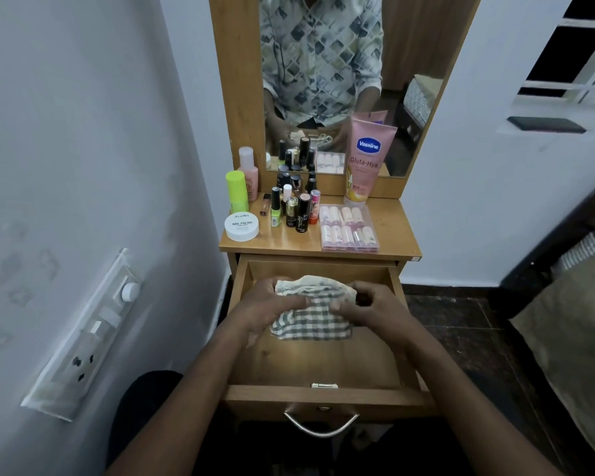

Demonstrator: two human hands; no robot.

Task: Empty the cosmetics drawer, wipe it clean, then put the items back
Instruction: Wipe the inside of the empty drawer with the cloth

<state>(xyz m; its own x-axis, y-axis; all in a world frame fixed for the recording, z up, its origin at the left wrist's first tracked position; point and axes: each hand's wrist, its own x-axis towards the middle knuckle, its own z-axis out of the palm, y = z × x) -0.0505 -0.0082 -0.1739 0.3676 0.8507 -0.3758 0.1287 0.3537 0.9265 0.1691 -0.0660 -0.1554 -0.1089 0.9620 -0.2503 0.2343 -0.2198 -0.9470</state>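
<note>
head: both hands bunch soft checked cloth (310, 316).

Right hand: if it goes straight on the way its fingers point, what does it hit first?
The right hand points left, across the drawer, and grips the cloth. Pushing on, it would bunch that cloth and then probably meet the left hand, close opposite it; depth is hard to judge.

Green-and-white checked cloth (310, 317), pink tube (364, 159), neon-green bottle (237, 191).
</note>
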